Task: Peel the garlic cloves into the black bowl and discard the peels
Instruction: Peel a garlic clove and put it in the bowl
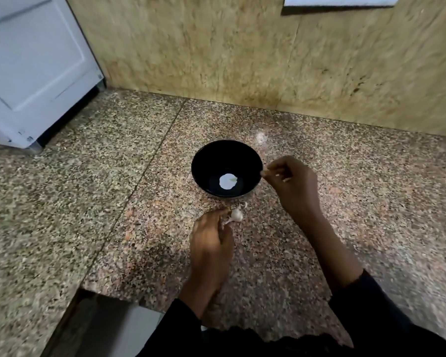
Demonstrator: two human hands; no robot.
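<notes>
Speckled granite in pink, grey and black makes up the surface (319, 228) on which a round black bowl (206, 161) stands, near the middle of the view. Inside the bowl, on its glossy bottom, lies one pale white peeled garlic clove (227, 181), roundish and smooth, with a faint greenish tip on its right side.

Just in front of the bowl, on the surface, sits a small white unpeeled garlic clove (236, 215) with papery skin and a thin tail pointing toward the person. The left hand (211, 246) reaches forward beside it, its grip curled with the fingertips at the clove's tail; blur makes it hard to tell whether they pinch it or only touch it. A scrap of papery white garlic peel (243, 205) lies between this clove and the bowl's base.

The right hand (291, 181) is raised just right of the bowl's rim, its grip closed, thumb and fingers pinched together on something small and pale that is too blurred to name.

A pale smudge or bit of peel (261, 137) lies on the surface behind the bowl. A mottled tan stone wall (216, 47) rises at the back, and a white panelled cabinet door (34, 63) stands at the left rear. Dark sleeves (386, 313) cover both forearms. Nothing lies between the hands and the bowl.
</notes>
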